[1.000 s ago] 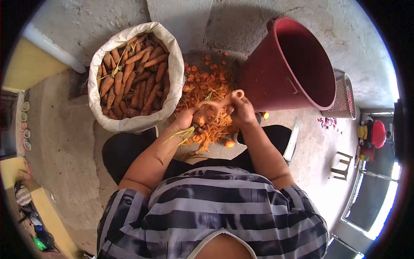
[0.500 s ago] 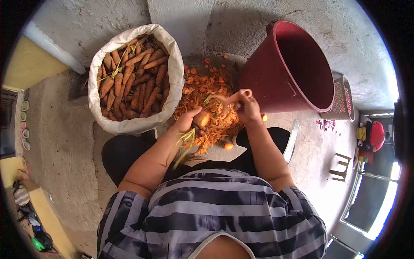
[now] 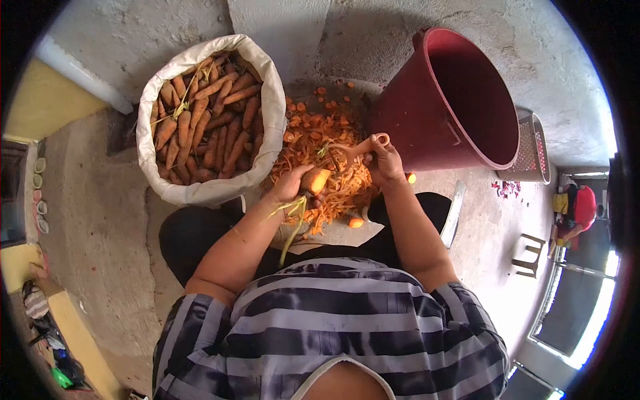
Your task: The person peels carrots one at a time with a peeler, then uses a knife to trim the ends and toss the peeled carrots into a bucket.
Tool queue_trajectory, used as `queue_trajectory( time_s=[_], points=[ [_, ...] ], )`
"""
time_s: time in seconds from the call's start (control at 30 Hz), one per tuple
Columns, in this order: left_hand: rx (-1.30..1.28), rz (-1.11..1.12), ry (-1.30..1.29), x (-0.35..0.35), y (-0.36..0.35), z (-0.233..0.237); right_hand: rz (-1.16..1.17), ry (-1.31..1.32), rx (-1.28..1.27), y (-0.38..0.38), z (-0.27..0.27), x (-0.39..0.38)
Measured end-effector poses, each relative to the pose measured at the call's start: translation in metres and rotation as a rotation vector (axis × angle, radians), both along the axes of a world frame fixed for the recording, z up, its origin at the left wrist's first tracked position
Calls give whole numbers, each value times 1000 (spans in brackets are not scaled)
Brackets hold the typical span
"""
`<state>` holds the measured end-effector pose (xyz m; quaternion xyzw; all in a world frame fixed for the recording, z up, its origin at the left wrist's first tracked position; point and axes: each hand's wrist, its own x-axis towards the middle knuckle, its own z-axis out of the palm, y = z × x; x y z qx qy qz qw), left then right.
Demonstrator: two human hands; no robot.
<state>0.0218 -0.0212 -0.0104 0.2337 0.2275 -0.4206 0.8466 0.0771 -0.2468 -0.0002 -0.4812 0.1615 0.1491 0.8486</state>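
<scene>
My left hand [image 3: 291, 184] is closed around a carrot [image 3: 316, 181] with a bright orange peeled face and green stalks hanging toward my lap. My right hand [image 3: 387, 164] grips a pale orange peeler [image 3: 355, 149] by its looped handle, a short way right of the carrot and apart from it. Below both hands lies a heap of orange peelings [image 3: 343, 190], with carrot slices [image 3: 310, 122] at its far side. On the left, a white sack [image 3: 274, 127] with a rolled rim holds many unpeeled carrots [image 3: 200, 121].
A tall dark red bucket [image 3: 413, 107] leans at the right, with a perforated basket [image 3: 531, 150] behind it. Red scraps [image 3: 508, 189] lie on the floor nearby. Another person in red [image 3: 585, 208] is at the far right, near a chair [image 3: 528, 255].
The carrot in my left hand has turned, showing more of its peeled face, and its stalks have swung. The peeler has shifted slightly and its head now shows more sharply.
</scene>
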Motion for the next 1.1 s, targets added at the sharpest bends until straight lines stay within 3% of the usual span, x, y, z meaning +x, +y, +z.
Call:
queue_trajectory(
  time_s=[0.07, 0.1, 0.2, 0.23, 0.33, 0.4, 0.5, 0.53, 0.6, 0.63, 0.7, 0.77, 0.87, 0.9, 1.0, 1.1],
  points=[
    [-6, 38, 47, 0, -1, -3, -4, -17, 120, 16, 11, -7],
    [-63, 10, -32, 1, 0, 0, -7, 54, 140, 27, 20, -11],
    [202, -106, -412, 0, 4, 13, 245, 8, 138, 41, 18, -15],
    [139, -7, -421, -5, 4, 6, 216, 14, 83, 37, 17, -12],
    [-43, -62, -66, 0, 3, 0, -10, -12, -187, 3, -2, 12],
    [72, -44, -90, 2, 5, 8, -143, 42, -63, -16, -7, 16],
    [99, -37, -89, 2, 6, 4, 36, -44, 74, 1, 7, 4],
    [99, -29, -176, 2, 5, 8, 18, 34, 36, 21, 26, -4],
    [107, -14, -348, -1, 4, 12, 224, -7, 156, 40, 36, -17],
    [326, 92, -167, 0, -4, 2, 266, -30, 160, 47, 32, -19],
    [234, 32, -182, -1, -2, -2, 299, 22, 146, 45, 18, -15],
    [5, -49, -198, 0, 6, -16, 96, 27, -32, 25, 0, -4],
    [84, -52, -98, 0, 6, -4, -78, 65, -217, -19, -23, 10],
    [61, -36, -90, 0, 7, -2, -153, 77, -112, -23, -23, 10],
    [71, -21, -50, 2, 4, -4, -25, 36, -18, 9, 14, -3],
    [256, 7, -209, -3, 2, -4, 214, -4, 107, 44, 30, -22]
  ],
)
